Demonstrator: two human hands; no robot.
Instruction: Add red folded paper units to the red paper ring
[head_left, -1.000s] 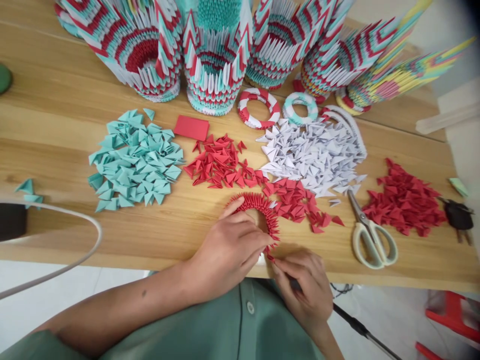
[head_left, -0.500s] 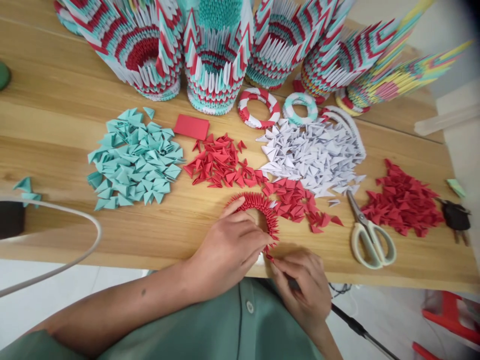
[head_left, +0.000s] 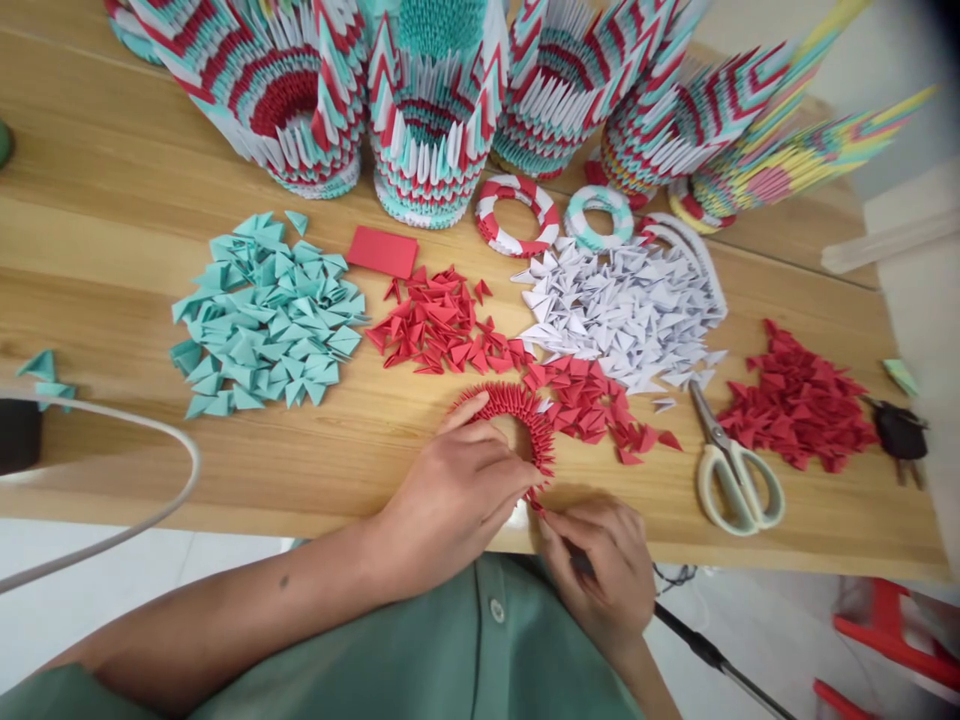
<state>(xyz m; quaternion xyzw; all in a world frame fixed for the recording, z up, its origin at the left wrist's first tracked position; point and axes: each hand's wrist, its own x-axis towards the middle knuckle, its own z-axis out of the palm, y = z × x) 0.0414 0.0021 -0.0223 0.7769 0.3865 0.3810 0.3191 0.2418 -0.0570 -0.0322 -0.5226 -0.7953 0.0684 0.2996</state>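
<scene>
My left hand (head_left: pixel 461 490) grips a curved chain of red folded paper pieces (head_left: pixel 534 425) at the table's front edge, fingers over its inner side and lower end. Just right of it, my right hand (head_left: pixel 600 560) pinches a small red piece (head_left: pixel 537 508) against the chain's lower end. Beyond the chain lie loose red pieces (head_left: pixel 442 320), with more red pieces (head_left: pixel 585 395) to its right. White pieces (head_left: pixel 622 310) are heaped behind those, and turquoise pieces (head_left: pixel 270 320) form a pile at the left.
Scissors (head_left: pixel 731 470) lie right of my hands, near another red pile (head_left: pixel 802 400) and black keys (head_left: pixel 900 430). Two paper rings (head_left: pixel 517 245) and tall paper baskets (head_left: pixel 427 190) stand behind the piles. A white cable (head_left: pixel 187 440) curves at the left.
The view has shifted slightly, moving the scene a little left. My right hand's pinched red piece is slightly closer to the chain's end; both grips look the same.
</scene>
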